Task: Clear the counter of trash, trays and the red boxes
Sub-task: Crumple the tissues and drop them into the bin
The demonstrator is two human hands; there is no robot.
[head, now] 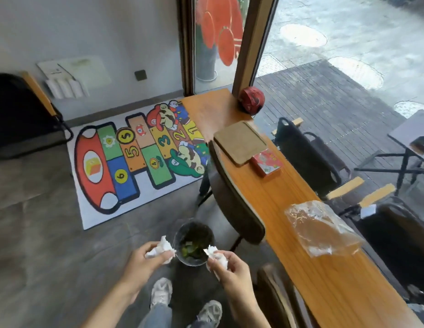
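My left hand (pixel 144 259) grips a crumpled white tissue (pixel 162 248) just left of a small dark trash bin (pixel 194 242) on the floor. My right hand (pixel 230 266) grips another crumpled white tissue (pixel 215 255) at the bin's right rim. The bin holds green scraps. On the long wooden counter (pixel 289 204) lie a clear plastic bag (pixel 322 228), a red box (pixel 266 163) and a brown tray (pixel 239 142) beyond it.
A red helmet (pixel 252 99) sits at the counter's far end by a wooden post. A dark chair back (pixel 234 197) stands against the counter's left edge, another chair (pixel 277 297) at lower right. A colourful hopscotch rug (pixel 135 157) covers the floor left.
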